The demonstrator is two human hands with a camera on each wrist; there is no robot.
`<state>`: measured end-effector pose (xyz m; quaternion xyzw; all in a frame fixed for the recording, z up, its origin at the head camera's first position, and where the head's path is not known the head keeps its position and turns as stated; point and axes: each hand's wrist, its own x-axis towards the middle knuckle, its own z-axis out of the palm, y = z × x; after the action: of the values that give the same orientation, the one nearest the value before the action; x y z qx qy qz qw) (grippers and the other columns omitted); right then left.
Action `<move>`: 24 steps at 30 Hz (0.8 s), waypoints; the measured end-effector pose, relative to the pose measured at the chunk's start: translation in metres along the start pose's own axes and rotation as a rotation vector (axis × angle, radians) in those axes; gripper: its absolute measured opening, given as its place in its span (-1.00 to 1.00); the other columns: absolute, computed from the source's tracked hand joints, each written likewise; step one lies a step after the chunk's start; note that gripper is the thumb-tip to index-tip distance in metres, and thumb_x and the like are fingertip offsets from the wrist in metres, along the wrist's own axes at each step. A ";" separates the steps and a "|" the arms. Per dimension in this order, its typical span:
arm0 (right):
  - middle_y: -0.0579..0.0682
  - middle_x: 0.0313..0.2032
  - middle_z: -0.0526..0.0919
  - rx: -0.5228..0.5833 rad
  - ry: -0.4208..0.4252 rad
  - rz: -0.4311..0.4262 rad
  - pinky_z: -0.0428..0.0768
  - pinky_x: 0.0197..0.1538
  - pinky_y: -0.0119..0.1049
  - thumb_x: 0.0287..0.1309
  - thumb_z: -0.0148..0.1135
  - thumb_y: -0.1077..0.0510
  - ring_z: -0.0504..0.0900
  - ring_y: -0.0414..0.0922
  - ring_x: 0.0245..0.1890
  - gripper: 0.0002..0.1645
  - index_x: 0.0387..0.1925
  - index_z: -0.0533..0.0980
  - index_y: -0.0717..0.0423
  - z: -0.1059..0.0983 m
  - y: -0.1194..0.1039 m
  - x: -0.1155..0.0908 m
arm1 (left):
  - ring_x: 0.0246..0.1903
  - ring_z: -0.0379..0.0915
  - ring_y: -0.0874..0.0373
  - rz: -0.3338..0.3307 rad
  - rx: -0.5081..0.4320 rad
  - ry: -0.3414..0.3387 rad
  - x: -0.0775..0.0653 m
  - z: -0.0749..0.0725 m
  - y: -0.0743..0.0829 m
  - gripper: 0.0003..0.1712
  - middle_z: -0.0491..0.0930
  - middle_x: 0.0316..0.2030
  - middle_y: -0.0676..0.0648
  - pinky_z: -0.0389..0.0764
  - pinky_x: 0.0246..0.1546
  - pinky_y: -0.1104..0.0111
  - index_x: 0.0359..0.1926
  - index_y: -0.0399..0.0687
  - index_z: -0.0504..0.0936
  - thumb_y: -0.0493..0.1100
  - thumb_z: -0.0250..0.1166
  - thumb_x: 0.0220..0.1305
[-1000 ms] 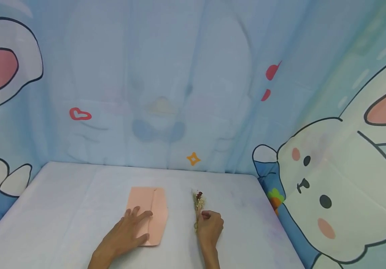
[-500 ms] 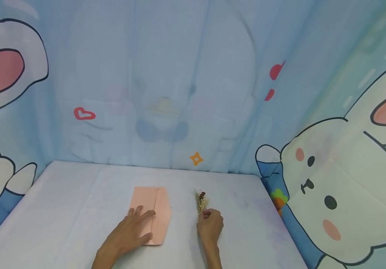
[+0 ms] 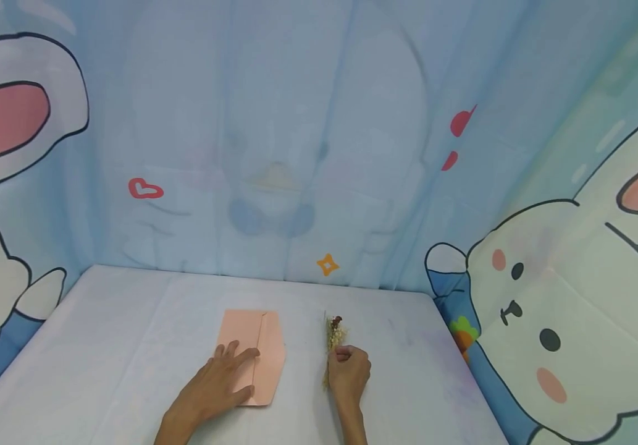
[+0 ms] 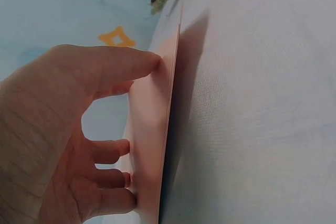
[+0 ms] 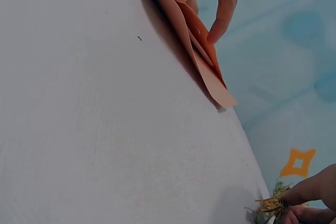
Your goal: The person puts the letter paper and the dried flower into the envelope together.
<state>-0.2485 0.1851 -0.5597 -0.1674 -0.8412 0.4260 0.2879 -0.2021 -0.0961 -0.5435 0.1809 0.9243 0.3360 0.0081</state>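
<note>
On the white table, the pink envelope lies under the spread left hand and the right hand pinches the dried flowers beside it, little changed from a second ago, so work seemingly pauses.

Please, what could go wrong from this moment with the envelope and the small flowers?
The right hand pinches the dry-looking flower bunch; a tighter grip might crush it or make it shed bits. The left hand presses on the pink envelope, whose edge appears lifted from the table in the left wrist view, so harder pressing could crease it.
</note>
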 end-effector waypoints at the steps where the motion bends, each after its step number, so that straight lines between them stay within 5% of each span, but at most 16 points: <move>1: 0.11 -0.57 0.76 0.007 -0.004 -0.001 0.68 -0.39 -0.13 0.08 0.44 0.42 0.66 -0.11 -0.57 -0.92 -0.49 0.74 0.30 0.001 -0.001 -0.001 | 0.56 0.17 -0.64 -0.003 -0.003 -0.002 0.000 0.000 -0.001 -0.32 0.33 0.58 -0.38 0.36 0.47 -0.48 0.48 0.26 0.49 0.13 0.43 0.39; 14: 0.08 -0.56 0.74 0.074 -0.088 0.009 0.57 -0.45 -0.38 0.11 0.44 0.39 0.62 -0.18 -0.55 -0.95 -0.45 0.75 0.32 0.008 -0.020 -0.006 | 0.58 0.10 -0.67 -0.015 -0.021 -0.006 -0.001 0.000 -0.003 -0.29 0.27 0.61 -0.43 0.30 0.51 -0.48 0.51 0.26 0.47 0.18 0.41 0.41; 24: 0.05 -0.59 0.73 0.103 -0.113 -0.027 0.56 -0.50 -0.40 0.04 0.47 0.39 0.59 -0.22 -0.59 -0.94 -0.50 0.74 0.29 0.018 -0.024 -0.005 | 0.56 0.13 -0.68 -0.001 -0.013 -0.004 -0.001 -0.001 -0.002 -0.30 0.29 0.60 -0.46 0.32 0.49 -0.49 0.50 0.22 0.48 0.16 0.40 0.42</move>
<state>-0.2564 0.1570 -0.5500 -0.1167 -0.8351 0.4738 0.2538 -0.2021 -0.0986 -0.5446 0.1813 0.9221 0.3416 0.0113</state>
